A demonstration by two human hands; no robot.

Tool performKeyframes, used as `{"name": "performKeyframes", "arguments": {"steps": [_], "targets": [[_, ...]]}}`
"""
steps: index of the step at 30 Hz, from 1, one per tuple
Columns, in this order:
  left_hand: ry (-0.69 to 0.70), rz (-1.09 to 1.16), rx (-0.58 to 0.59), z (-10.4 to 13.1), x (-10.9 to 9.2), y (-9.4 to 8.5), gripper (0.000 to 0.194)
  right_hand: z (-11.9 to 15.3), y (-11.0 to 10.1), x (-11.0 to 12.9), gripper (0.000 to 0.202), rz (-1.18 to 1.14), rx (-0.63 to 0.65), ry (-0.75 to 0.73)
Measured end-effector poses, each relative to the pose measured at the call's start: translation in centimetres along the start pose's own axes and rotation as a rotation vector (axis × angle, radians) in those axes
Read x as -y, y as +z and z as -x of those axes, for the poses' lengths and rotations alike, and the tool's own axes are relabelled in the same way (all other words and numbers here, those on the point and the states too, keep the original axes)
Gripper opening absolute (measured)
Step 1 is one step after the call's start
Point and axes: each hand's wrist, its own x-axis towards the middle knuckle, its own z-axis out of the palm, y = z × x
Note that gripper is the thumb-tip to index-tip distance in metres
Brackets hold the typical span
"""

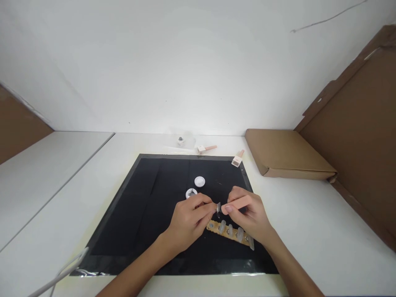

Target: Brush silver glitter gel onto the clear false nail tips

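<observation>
My left hand (192, 218) pinches a small glossy grey piece (218, 207) that looks like a false nail. My right hand (249, 214) is closed round a flat peach-coloured stick (238, 203). Its rounded end points at the grey piece; whether they touch I cannot tell. Below the hands lies a yellow strip (213, 225) with several translucent nail tips (229, 229) standing on it. Part of the strip is hidden by my right hand. Just behind my left fingers stands a small round white pot (191, 192) with greyish contents. Its white lid (199, 181) lies beyond it.
A black mat (136, 214) covers the table's middle. At its far edge are two white blocks with peach handles (207, 148) (237, 159) and a small clear-and-white item (181, 140). A flat cardboard box (291, 152) is at right, a white cable (66, 270) front left.
</observation>
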Motion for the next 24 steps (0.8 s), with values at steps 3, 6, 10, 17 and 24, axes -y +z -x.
{"name": "performKeyframes", "arguments": {"steps": [3,6,10,17,24], "targets": [[0.019,-0.009,0.006,0.02,-0.08,0.14,0.018,-0.03,-0.1,-0.08,0.02,0.073,0.004,-0.026],[0.031,-0.008,0.005,0.14,-0.13,0.24,0.017,0.13,-0.19,-0.27,0.019,0.137,-0.007,-0.013],[0.017,-0.009,0.013,0.26,-0.07,0.29,0.017,0.42,-0.2,-0.6,0.015,0.101,-0.07,-0.012],[0.016,0.007,-0.026,-0.12,-0.05,0.39,0.016,0.1,-0.2,-0.36,0.023,0.002,0.022,-0.071],[0.019,0.036,-0.029,-0.09,-0.32,0.31,0.015,0.06,-0.36,-0.2,0.019,0.214,0.004,-0.009]]}}
